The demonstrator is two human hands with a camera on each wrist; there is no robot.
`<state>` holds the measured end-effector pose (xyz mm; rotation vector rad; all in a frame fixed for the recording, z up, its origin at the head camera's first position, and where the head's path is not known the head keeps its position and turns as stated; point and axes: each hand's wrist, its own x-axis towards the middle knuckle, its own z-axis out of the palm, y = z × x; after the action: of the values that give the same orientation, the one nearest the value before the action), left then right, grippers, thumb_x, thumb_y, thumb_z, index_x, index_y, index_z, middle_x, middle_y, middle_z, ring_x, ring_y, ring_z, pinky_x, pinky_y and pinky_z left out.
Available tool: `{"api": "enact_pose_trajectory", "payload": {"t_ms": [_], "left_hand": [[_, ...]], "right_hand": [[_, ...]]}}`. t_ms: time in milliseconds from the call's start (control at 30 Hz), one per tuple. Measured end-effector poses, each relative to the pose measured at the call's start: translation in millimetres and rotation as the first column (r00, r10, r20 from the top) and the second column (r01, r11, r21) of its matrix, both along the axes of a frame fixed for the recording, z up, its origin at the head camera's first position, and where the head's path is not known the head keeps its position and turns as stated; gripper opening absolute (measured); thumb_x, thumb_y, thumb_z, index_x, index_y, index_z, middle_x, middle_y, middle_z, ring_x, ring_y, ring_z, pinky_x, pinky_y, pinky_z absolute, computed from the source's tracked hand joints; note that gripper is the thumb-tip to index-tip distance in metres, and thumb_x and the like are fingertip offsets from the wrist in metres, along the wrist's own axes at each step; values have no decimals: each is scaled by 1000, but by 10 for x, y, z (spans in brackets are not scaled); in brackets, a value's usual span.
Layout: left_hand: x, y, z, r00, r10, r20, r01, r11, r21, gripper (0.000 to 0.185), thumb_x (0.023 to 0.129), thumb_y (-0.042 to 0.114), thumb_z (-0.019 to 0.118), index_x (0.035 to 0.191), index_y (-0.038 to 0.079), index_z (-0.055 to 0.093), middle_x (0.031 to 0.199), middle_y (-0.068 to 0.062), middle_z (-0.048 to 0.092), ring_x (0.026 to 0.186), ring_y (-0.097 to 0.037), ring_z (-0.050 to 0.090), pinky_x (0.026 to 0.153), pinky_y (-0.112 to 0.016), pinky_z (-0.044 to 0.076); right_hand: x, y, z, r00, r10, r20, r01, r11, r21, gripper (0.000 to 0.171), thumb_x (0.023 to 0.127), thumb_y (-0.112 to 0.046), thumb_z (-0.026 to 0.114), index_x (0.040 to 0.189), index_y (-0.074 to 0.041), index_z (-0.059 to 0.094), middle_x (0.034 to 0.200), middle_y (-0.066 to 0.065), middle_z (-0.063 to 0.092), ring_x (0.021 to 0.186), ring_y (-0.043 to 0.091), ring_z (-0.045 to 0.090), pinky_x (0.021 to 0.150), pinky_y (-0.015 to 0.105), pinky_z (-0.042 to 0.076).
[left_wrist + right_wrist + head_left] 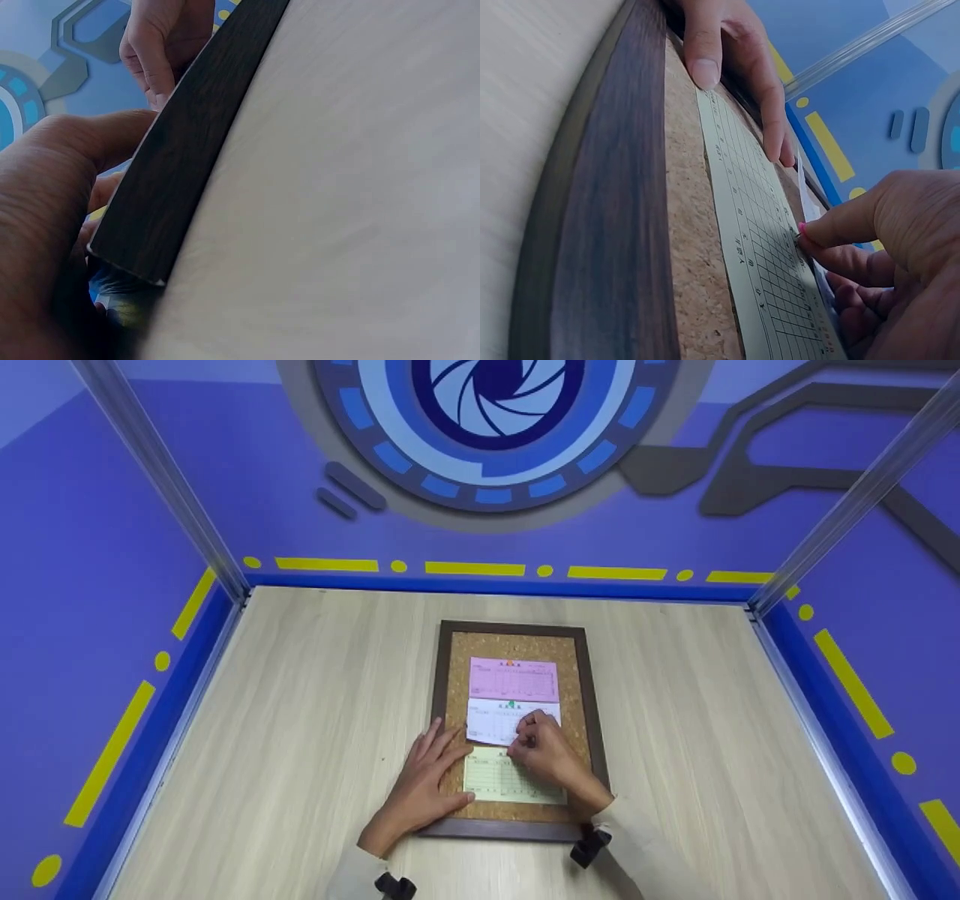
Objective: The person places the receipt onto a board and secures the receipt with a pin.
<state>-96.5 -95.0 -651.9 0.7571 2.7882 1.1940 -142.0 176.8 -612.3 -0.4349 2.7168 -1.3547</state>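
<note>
Three slips of paper lie in a column on a cork board (pixel 517 649) with a dark wooden frame, which rests flat on the counter (pixel 300 720): a pink slip (pixel 514 679) at the far end, a white slip (pixel 495 721) in the middle and a yellow slip (pixel 499 781) nearest the person. The right hand (pixel 546 750) sits over the seam between the white and yellow slips. Its fingers are curled, with thumb and forefinger pressed together in a pinching grip at the top edge of the yellow slip; the right wrist view shows something small and pink at the fingertips (pixel 804 234), too small to name. The left hand (pixel 426 784) lies flat, fingers straight and spread, across the left side of the frame and the cork, its grip released. Its thumb touches the left edge of the yellow slip. Both wrists come in from the near edge of the counter, the sleeves pale.
</note>
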Motion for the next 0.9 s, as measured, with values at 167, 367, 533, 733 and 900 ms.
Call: {"api": "enact_pose_trajectory", "payload": {"t_ms": [167, 367, 533, 733, 900], "left_hand": [[1, 6, 3, 1000, 4, -6, -4, 1000, -2, 73, 85, 42, 88, 150, 16, 67, 175, -10, 41, 168, -45, 14, 133, -68, 12], [-7, 0, -16, 1000, 4, -19, -4, 1000, 9, 74, 84, 41, 89, 151, 16, 67, 175, -9, 41, 168, -45, 15, 132, -69, 13], [3, -13, -28, 999, 5, -33, -4, 1000, 14, 75, 84, 42, 89, 150, 14, 67, 174, -10, 42, 167, -46, 16, 131, -71, 15], [16, -10, -9, 999, 7, -31, -7, 1000, 4, 74, 84, 42, 89, 148, 14, 68, 174, -10, 43, 167, -46, 16, 131, -71, 16], [10, -3, -3, 1000, 7, -11, -7, 1000, -18, 74, 86, 44, 89, 150, 16, 67, 174, -10, 42, 168, -45, 15, 132, -69, 14]], "right_hand": [[-16, -9, -18, 997, -38, 60, 40, 999, -19, 25, 83, 5, 83, 72, -7, 65, 102, 4, 57, 97, 18, 51, 85, 31, 45], [-30, -44, -16, 996, -58, 72, 59, 998, -18, 33, 82, 6, 78, 69, -12, 54, 100, 2, 54, 96, 18, 48, 82, 32, 43], [-5, -66, -32, 992, -77, 95, 80, 997, -25, 34, 82, 6, 78, 72, -14, 53, 101, 2, 53, 98, 19, 47, 84, 33, 42], [21, -77, -78, 996, -88, 16, 88, 996, -17, 31, 78, 8, 78, 69, -12, 56, 98, 1, 53, 97, 18, 47, 86, 33, 41], [32, -73, -105, 992, -69, -104, 69, 998, -5, 26, 75, 9, 80, 68, -8, 62, 96, 0, 56, 96, 18, 49, 84, 32, 44]]}}
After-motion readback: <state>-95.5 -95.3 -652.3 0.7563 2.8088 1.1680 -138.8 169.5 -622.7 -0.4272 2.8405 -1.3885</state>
